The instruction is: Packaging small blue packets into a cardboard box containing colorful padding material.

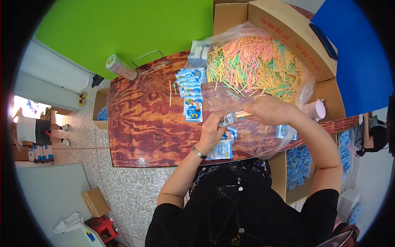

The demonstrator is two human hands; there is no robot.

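My left hand [211,131], with a metal watch at the wrist, is closed on a small blue-and-white packet [227,120] above the table. Pinched in my right hand [269,110] is a little bundle of thin pale sticks [242,114], whose ends meet the packet's mouth. I cannot tell how deep they go in. Beyond my hands, a heap of thin pink, yellow and green sticks [257,61] lies on clear plastic sheeting [302,88] spilling from a cardboard box. Overlapping packets [192,108] form a row left of the heap. More packets [221,150] lie beside my left wrist.
The open cardboard box [284,31] stands on the glossy brown table [140,127]. A pink cup [316,110] is by my right forearm. A cylindrical tub [120,67] and wire stand [150,61] sit at the far left. Below right, a box holds blue packets [298,166]. Another person [35,131] stands far left.
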